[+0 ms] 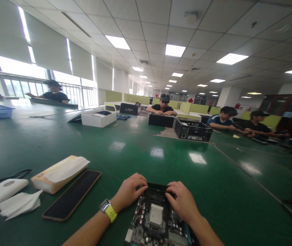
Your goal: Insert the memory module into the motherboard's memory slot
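Observation:
A computer motherboard (146, 227) lies on the green table in front of me, with a square silver processor (156, 215) seated in its socket. Along the board's far edge runs a thin dark strip that looks like a memory module (157, 186). My left hand (133, 188) pinches its left end between thumb and fingers. At the right end, my right hand (180, 198) grips it the same way, fingers bent over the top. How deep the module sits in a slot cannot be made out. The near edge of the board runs out of view.
To the left lie a phone (71, 196), a tissue pack (59, 174), a crumpled tissue (20, 204) and a white device (5, 194). Across the table stand an open computer case (193, 130) and a white box (98, 119). Several people work around the far side.

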`<action>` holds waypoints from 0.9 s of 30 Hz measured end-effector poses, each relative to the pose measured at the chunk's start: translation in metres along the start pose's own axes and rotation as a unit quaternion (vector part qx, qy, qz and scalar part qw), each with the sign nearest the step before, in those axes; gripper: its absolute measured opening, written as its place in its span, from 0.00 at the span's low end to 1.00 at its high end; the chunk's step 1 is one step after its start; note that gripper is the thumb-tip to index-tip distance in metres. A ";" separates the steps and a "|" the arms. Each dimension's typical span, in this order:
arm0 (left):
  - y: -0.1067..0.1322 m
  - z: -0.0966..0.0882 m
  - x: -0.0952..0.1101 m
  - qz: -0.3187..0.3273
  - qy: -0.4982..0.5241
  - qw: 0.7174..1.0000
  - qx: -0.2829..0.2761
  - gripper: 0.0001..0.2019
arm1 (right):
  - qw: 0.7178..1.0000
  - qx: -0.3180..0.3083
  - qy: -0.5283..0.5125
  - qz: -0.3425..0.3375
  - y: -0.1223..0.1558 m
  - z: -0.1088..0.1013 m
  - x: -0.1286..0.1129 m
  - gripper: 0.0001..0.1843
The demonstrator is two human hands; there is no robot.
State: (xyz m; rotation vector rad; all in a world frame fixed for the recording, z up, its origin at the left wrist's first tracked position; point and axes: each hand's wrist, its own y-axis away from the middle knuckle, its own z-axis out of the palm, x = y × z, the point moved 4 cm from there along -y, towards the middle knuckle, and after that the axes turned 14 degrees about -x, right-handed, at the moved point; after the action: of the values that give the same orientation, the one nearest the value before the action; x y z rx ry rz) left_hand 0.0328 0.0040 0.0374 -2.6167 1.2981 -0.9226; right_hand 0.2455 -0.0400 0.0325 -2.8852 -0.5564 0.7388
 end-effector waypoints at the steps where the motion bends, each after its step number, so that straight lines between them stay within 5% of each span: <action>1: 0.000 0.000 0.000 0.001 0.000 1.000 -0.001 0.07 | 1.000 0.002 -0.003 -0.003 0.000 0.000 0.000 0.08; 17: 0.000 0.002 -0.005 0.018 0.013 1.000 0.022 0.06 | 0.999 0.005 -0.042 -0.020 0.000 0.001 0.002 0.08; 27: 0.000 -0.005 0.003 0.024 -0.038 0.997 -0.056 0.06 | 0.999 -0.027 -0.017 0.011 0.001 0.003 0.002 0.07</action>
State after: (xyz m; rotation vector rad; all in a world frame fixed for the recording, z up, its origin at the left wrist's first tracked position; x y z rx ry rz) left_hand 0.0314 0.0022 0.0426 -2.6618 1.4255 -0.7558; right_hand 0.2468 -0.0404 0.0289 -2.9388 -0.5566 0.7888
